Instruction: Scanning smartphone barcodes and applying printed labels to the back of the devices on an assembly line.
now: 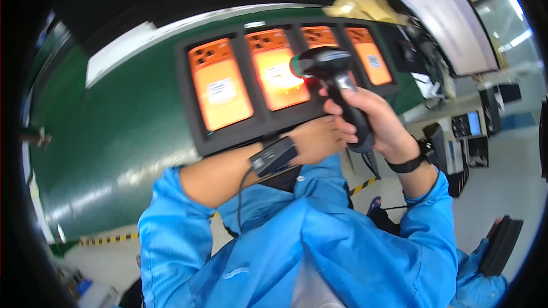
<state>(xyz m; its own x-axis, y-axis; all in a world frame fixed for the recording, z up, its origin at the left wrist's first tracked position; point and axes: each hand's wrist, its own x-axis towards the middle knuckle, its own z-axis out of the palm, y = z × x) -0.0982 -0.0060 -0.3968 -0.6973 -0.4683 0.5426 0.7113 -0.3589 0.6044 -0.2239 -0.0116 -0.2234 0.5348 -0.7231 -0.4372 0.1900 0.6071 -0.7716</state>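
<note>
My right hand [377,117] is wrapped round the grip of a black barcode scanner [328,63], its head pointing left over a black tray [200,140]. In the tray, several orange phone-shaped panels [221,88] lie side by side in slots, each with dark cutouts at the far end. White labels show on some of them. Red light from the scanner falls on the second panel [278,71] from the left. The scanner covers much of the third. My left hand [317,140] lies at the tray's near edge; its fingers are mostly hidden behind the scanner grip and right hand.
The tray stands on a green table [108,137]. Behind it are a yellow wrapper [365,3] and a white sheet [117,51]. A monitor [451,20] and cables stand at the far right. Another person's blue sleeve [479,276] shows at the lower right.
</note>
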